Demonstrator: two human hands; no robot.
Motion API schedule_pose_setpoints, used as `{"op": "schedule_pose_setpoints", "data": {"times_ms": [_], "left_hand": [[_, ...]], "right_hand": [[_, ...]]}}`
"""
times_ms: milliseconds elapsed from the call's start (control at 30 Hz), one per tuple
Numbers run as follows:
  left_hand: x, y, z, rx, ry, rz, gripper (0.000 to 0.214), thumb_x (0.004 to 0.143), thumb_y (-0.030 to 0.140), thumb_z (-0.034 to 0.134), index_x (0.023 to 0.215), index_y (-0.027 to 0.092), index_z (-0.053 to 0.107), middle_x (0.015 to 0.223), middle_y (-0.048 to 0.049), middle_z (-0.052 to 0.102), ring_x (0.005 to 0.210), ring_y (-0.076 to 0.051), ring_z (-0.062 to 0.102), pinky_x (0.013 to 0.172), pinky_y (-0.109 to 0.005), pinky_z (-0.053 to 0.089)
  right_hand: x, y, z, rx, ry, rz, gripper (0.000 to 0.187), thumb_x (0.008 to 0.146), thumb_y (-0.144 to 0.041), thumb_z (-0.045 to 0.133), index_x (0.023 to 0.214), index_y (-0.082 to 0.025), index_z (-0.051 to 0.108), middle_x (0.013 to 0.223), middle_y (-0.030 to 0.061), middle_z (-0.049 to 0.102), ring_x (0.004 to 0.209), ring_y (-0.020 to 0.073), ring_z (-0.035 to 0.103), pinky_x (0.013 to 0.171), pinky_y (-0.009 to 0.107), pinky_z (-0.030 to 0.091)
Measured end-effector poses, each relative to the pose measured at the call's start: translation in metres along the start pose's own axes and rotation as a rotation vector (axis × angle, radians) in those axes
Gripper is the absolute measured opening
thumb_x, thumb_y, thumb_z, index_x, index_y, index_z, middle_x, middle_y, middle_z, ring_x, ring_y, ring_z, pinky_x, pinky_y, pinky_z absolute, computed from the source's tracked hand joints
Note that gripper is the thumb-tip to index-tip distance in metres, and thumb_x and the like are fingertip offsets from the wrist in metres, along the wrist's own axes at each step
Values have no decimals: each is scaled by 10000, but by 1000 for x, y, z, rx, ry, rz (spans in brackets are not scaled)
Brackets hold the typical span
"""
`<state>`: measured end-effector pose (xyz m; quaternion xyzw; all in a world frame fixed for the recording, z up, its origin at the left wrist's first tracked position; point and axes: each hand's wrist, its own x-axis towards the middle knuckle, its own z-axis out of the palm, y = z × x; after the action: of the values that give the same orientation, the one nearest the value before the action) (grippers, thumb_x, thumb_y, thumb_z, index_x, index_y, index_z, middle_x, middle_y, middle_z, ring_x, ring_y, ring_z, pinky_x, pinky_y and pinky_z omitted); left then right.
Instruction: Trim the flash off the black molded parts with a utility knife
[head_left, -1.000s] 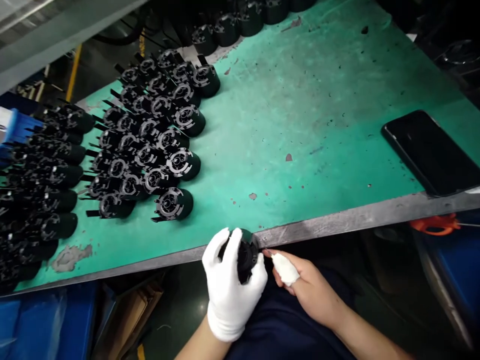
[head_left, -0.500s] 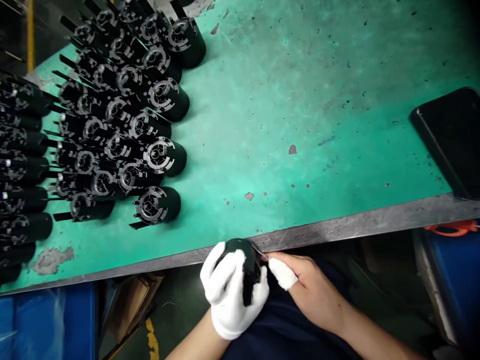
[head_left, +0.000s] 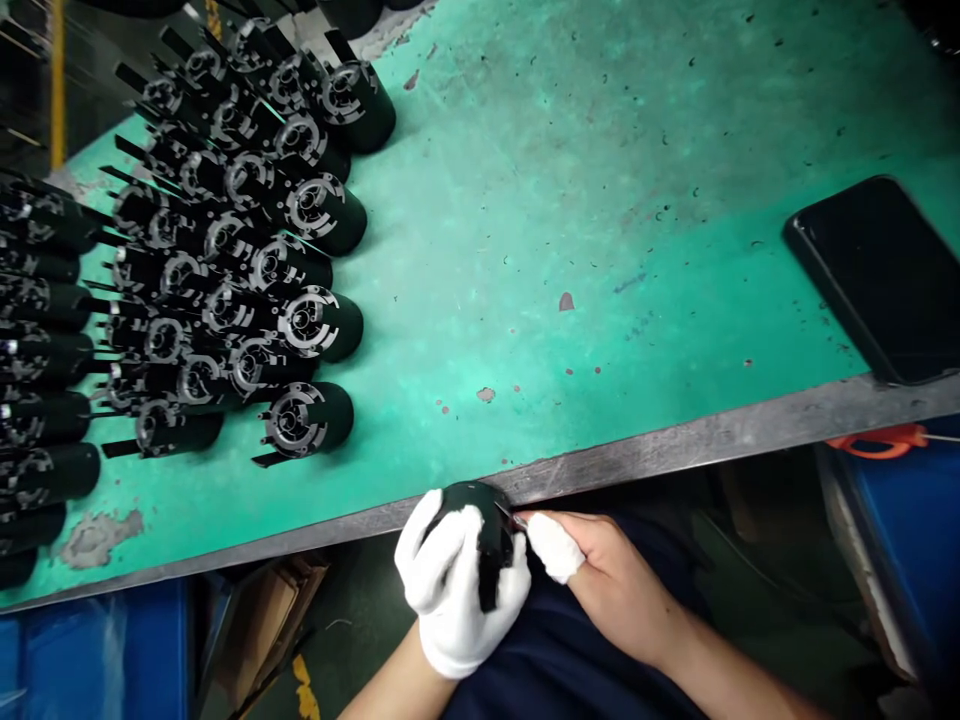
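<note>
My left hand (head_left: 459, 590), in a white glove, is closed around a black cylindrical plastic housing (head_left: 474, 496) at the table's front edge. Bare except for a white cover on the thumb, my right hand (head_left: 611, 575) pinches a slim metal blade-like tool (head_left: 512, 516). The tool's tip meets the right side of the housing; its handle is hidden in my fingers. Several similar black housings (head_left: 319, 415) stand in rows on the left of the green table (head_left: 465, 290), open ends with ring-shaped fittings showing.
A black phone (head_left: 885, 280) lies at the table's right. Below the metal edge (head_left: 645, 450), orange-handled scissors (head_left: 877, 441) rest by a blue bin (head_left: 915, 530). Another blue bin (head_left: 97, 650) and cardboard (head_left: 262, 620) are at lower left. Small dark shavings dot the tabletop.
The view has shifted slightly, so the table's contents appear a little lower and further left. My right hand has brought the blade-like tool further left over the housing's side.
</note>
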<state>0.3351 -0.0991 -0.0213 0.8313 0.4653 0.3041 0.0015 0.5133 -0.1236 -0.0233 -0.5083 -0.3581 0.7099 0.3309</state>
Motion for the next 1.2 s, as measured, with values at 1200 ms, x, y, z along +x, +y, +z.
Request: {"op": "schedule_pose_setpoints", "data": {"times_ms": [1200], "left_hand": [[-36,-22,2,-108,13,134,508,543,151,901,1005,181,693,913,-48,566,1083,-344,614,945,-551,589]], "right_hand": [[12,5,-10,-274,-60,-112,268,1001,-260,483,890,-231,725,810,-6,712,753,163,613,727,276,438]]}}
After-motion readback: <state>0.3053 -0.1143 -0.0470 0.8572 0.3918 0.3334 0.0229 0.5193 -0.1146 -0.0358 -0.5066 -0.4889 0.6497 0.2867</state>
